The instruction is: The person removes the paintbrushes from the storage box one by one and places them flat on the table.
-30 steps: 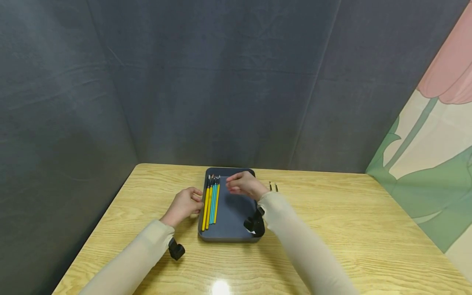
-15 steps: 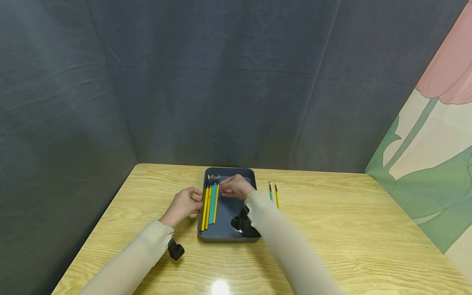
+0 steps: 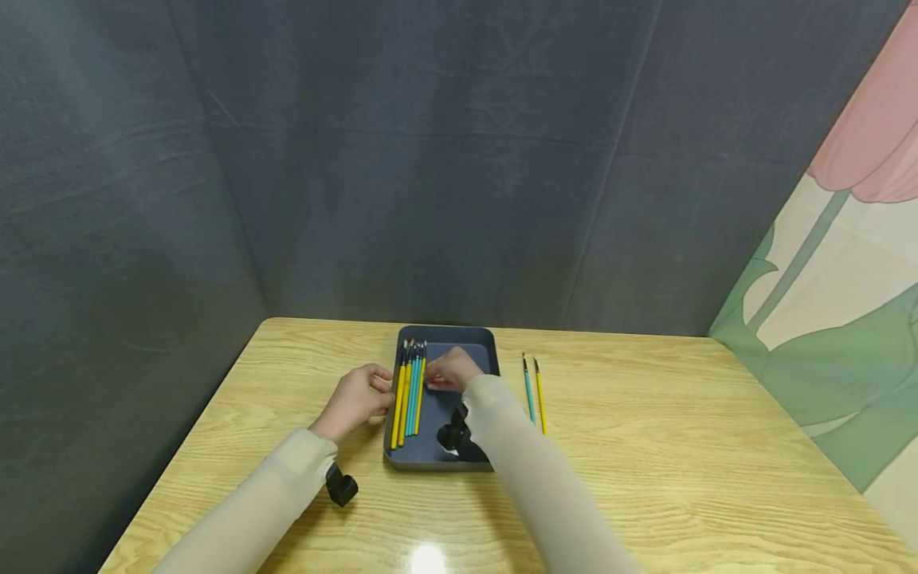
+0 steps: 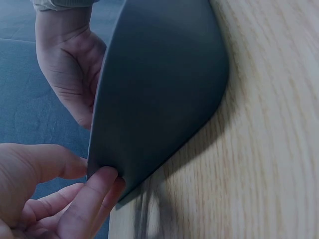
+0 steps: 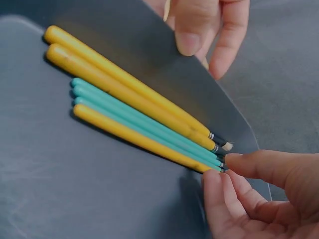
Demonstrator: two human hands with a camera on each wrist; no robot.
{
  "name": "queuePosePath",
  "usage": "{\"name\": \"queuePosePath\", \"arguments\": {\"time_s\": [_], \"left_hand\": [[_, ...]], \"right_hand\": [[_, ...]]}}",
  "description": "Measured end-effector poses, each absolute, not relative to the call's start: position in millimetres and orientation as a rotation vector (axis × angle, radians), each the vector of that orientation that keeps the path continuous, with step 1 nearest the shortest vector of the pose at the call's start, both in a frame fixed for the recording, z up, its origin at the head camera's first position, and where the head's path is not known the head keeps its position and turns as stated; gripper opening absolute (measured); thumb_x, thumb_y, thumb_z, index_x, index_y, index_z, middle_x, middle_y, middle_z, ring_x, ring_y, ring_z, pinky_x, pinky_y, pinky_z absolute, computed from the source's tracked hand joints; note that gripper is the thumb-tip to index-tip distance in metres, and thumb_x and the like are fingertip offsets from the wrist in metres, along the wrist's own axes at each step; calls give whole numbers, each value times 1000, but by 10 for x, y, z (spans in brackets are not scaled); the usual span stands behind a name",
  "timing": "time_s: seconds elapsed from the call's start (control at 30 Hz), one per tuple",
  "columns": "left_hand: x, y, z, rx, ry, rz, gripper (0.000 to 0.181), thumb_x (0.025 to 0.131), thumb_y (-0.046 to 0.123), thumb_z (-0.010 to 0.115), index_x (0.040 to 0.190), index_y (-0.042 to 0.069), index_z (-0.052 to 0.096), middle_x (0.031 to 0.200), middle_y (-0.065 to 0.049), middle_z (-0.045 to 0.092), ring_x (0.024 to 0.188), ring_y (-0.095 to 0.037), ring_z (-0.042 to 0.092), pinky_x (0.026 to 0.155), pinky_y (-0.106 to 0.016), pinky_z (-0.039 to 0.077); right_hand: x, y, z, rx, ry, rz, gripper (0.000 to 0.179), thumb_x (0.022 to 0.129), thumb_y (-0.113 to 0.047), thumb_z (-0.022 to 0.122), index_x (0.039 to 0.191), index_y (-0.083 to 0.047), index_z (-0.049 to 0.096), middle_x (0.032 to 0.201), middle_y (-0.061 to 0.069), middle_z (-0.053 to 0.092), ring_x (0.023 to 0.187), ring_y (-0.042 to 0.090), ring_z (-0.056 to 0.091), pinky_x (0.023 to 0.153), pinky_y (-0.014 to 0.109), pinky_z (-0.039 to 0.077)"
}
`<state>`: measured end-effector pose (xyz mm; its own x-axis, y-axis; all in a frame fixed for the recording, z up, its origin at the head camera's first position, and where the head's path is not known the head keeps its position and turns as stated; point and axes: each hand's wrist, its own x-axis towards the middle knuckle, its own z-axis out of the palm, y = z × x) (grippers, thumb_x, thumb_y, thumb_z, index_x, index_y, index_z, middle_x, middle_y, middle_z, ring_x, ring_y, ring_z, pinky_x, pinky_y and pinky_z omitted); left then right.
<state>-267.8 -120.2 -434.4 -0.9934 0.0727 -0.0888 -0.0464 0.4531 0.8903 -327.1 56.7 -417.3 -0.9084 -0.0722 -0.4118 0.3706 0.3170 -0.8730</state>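
Inside a dark grey tray, several paintbrushes lie side by side along the left wall, bristles toward the far end. Two thick yellow paintbrushes are outermost, then teal ones, then a slimmer yellow paintbrush. My right hand reaches into the tray and pinches that slimmer yellow paintbrush near its ferrule, thumb over the neighbouring ferrules. With my left hand I grip the tray's left rim, thumb on the inner side and fingers against the outer wall.
Right of the tray, a teal paintbrush and a yellow paintbrush lie on the wooden table, partly behind the right sleeve. A dark cloth hangs behind the table and along its left; a flower-patterned wall stands at right.
My right hand has moved left and slightly nearer, from above the tray to the slimmer yellow paintbrush. The two table paintbrushes show more now. My left hand stays on the rim.
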Motion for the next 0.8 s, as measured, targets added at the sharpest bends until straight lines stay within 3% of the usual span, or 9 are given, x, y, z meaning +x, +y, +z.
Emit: {"name": "queuePosePath", "arguments": {"time_s": [0.2, 0.5, 0.8], "left_hand": [[-2674, -1202, -4334, 22, 2571, 1589, 35, 82, -3, 64, 117, -3, 59, 102, -19, 63, 76, -20, 66, 68, -32, 61], [-2664, -1207, -4333, 19, 2563, 1601, 36, 82, -3, 64, 117, -3, 59, 102, -19, 63, 78, -21, 66, 68, -32, 61], [-2671, -1192, -4352, 15, 2552, 1614, 36, 82, -2, 65, 117, -2, 59, 102, -19, 63, 77, -20, 66, 68, -32, 62]], "right_hand": [[-3241, 535, -4197, 293, 2245, -1619, 19, 85, 6, 66, 103, 11, 67, 83, 10, 63, 60, 13, 57, 69, 25, 61], [-3288, 477, -4248, 322, 2309, -1545, 14, 82, 7, 69, 95, 8, 63, 73, 6, 54, 56, 12, 55, 59, 22, 59], [-3298, 441, -4274, 329, 2360, -1518, 13, 79, 9, 70, 81, 4, 58, 67, 7, 50, 54, 15, 57, 63, 29, 62]]}}
